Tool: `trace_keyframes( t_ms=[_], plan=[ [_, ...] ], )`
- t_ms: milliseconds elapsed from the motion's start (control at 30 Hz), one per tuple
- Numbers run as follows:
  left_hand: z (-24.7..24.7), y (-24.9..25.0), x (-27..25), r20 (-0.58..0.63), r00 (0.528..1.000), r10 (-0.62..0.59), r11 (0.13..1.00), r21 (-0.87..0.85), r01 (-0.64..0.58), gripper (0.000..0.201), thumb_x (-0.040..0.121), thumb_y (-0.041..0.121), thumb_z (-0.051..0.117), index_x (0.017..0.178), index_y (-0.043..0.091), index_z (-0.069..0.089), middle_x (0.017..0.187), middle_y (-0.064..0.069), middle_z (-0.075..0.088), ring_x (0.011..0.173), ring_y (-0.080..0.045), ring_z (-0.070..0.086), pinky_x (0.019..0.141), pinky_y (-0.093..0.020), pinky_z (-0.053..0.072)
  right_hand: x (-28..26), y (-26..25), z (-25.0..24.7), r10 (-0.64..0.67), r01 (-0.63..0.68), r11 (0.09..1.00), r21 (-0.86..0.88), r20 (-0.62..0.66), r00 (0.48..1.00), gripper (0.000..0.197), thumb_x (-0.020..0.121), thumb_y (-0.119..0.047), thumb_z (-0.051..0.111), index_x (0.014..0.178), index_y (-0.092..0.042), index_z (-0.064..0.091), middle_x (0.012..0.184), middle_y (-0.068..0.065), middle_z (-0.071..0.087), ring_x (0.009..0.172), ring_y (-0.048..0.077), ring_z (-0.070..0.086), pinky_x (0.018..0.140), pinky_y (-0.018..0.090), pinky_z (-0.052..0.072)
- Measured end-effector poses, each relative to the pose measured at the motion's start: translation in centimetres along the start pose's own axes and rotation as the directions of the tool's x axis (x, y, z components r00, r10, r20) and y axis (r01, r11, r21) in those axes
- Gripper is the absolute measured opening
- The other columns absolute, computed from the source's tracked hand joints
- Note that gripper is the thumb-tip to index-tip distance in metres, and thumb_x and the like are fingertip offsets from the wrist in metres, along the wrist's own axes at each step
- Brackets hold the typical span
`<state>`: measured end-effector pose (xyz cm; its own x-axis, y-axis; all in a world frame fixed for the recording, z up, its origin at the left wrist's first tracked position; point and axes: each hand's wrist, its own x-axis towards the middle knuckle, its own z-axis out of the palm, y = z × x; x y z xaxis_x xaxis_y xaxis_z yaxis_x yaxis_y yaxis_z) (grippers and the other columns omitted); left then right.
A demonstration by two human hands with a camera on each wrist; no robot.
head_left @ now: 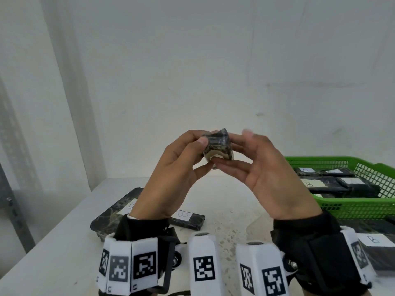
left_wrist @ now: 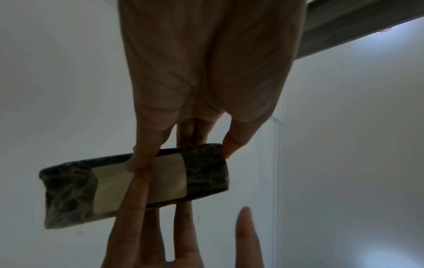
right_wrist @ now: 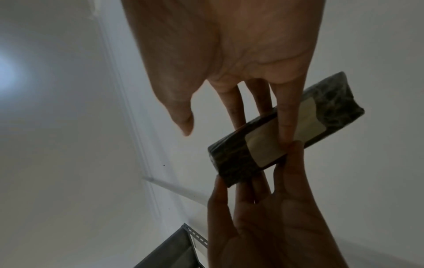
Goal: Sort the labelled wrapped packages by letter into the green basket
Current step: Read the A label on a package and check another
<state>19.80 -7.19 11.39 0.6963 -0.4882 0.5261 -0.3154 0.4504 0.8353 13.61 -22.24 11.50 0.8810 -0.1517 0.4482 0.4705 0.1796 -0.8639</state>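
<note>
Head view shows a small dark wrapped package (head_left: 217, 147) held up in the air between both hands, above the white table (head_left: 64, 231) and well left of the green basket (head_left: 363, 207). The left hand (head_left: 177, 174) pinches it, thumb on the near face and fingers behind. The right hand (head_left: 269, 174) is mostly spread, its straight fingers touching the underside and far side, thumb clear. In the left wrist view the package (left_wrist: 135, 185) is a stiff-looking block in shiny crinkled film with a pale label on one broad face. It seems light, since fingertips alone carry it, and the film probably makes it slippery. The safest hold is likely across the two long edges, leaving the label uncovered so the letter, unreadable here, can be checked.
</note>
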Motion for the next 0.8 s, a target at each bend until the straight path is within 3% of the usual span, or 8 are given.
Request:
trace_keyframes(
  t_ms=[67, 167, 267, 400, 467, 533, 633, 800],
  plan=[
    [0.1, 0.0, -0.1, 0.014, 1.000, 0.008, 1.000, 0.015, -0.008, 0.025, 0.090, 0.021, 0.049, 0.103, 0.006, 0.064, 0.100, -0.006, 0.070, 0.099, -0.019, 0.063, 0.094, -0.031, 0.054, -0.1, 0.0, 0.1, -0.027, 0.025, 0.997, -0.079, -0.013, 1.000, 0.051, 0.081, -0.050, 0.063, 0.109, -0.009, 0.072, 0.109, 0.008, 0.074, 0.102, 0.027, 0.070, 0.093, 0.034, 0.055],
    [0.3, 0.0, -0.3, 0.019, 1.000, 0.021, 0.998, 0.059, -0.022, 0.026, 0.088, 0.022, 0.053, 0.102, 0.004, 0.066, 0.098, -0.004, 0.071, 0.097, -0.015, 0.065, 0.094, -0.030, 0.054, -0.1, 0.4, 0.4, -0.088, 0.080, 0.987, -0.136, -0.055, 0.995, 0.052, 0.072, -0.047, 0.066, 0.104, -0.007, 0.073, 0.103, 0.007, 0.075, 0.101, 0.027, 0.070, 0.089, 0.034, 0.055],
    [0.3, 0.0, -0.3, -0.003, 0.999, 0.036, 0.995, 0.098, -0.036, 0.027, 0.089, 0.025, 0.057, 0.099, 0.002, 0.068, 0.097, -0.009, 0.074, 0.097, -0.017, 0.067, 0.095, -0.032, 0.055, 0.1, 0.7, 0.4, -0.117, 0.106, 0.985, -0.134, -0.075, 0.990, 0.040, 0.081, -0.037, 0.064, 0.100, -0.004, 0.073, 0.101, 0.010, 0.075, 0.099, 0.025, 0.070, 0.087, 0.033, 0.056],
    [0.8, -0.2, -0.2, -0.069, 0.996, 0.053, 0.988, 0.146, -0.043, 0.015, 0.095, 0.014, 0.061, 0.085, 0.007, 0.070, 0.087, -0.007, 0.074, 0.086, -0.014, 0.069, 0.085, -0.029, 0.057, 0.1, 0.9, 0.4, -0.083, 0.069, 0.985, -0.161, -0.086, 0.993, 0.026, 0.095, -0.023, 0.057, 0.098, -0.004, 0.073, 0.097, 0.007, 0.075, 0.094, 0.018, 0.070, 0.085, 0.031, 0.057],
    [1.2, -0.3, -0.2, -0.094, 0.993, 0.069, 0.985, 0.166, -0.053, 0.016, 0.094, 0.014, 0.062, 0.081, 0.010, 0.070, 0.084, -0.007, 0.074, 0.084, -0.015, 0.068, 0.085, -0.034, 0.058, 0.1, 0.8, 0.4, -0.062, 0.049, 0.984, -0.174, -0.072, 0.995, 0.036, 0.089, -0.038, 0.061, 0.097, -0.005, 0.073, 0.098, 0.007, 0.074, 0.095, 0.018, 0.070, 0.085, 0.028, 0.056],
    [1.5, -0.3, -0.2, -0.093, 0.992, 0.088, 0.980, 0.188, -0.069, 0.014, 0.088, 0.019, 0.063, 0.082, 0.010, 0.071, 0.086, -0.009, 0.074, 0.086, -0.018, 0.066, 0.089, -0.046, 0.055, 0.1, 0.7, 0.3, -0.070, 0.053, 0.981, -0.188, -0.085, 0.994, 0.052, 0.074, -0.053, 0.064, 0.096, -0.006, 0.072, 0.097, 0.006, 0.075, 0.094, 0.019, 0.071, 0.085, 0.028, 0.056],
    [1.8, -0.2, -0.4, -0.071, 0.995, 0.076, 0.983, 0.174, -0.063, 0.023, 0.086, 0.028, 0.066, 0.090, 0.007, 0.074, 0.095, -0.025, 0.069, 0.089, -0.027, 0.058, 0.098, -0.061, 0.044, 0.1, 0.7, 0.1, -0.101, 0.080, 0.982, -0.173, -0.118, 0.988, 0.047, 0.075, -0.047, 0.063, 0.094, -0.004, 0.071, 0.090, 0.005, 0.075, 0.088, 0.016, 0.071, 0.082, 0.027, 0.056],
    [1.5, -0.2, -0.4, -0.064, 0.997, 0.037, 0.981, 0.194, -0.024, 0.027, 0.087, 0.026, 0.062, 0.094, 0.003, 0.073, 0.098, -0.030, 0.067, 0.088, -0.028, 0.058, 0.098, -0.062, 0.045, 0.1, 0.7, 0.0, -0.076, 0.057, 0.987, -0.152, -0.121, 0.990, 0.043, 0.079, -0.044, 0.059, 0.091, -0.003, 0.071, 0.081, 0.001, 0.074, 0.081, 0.012, 0.070, 0.078, 0.026, 0.055]
  ],
)
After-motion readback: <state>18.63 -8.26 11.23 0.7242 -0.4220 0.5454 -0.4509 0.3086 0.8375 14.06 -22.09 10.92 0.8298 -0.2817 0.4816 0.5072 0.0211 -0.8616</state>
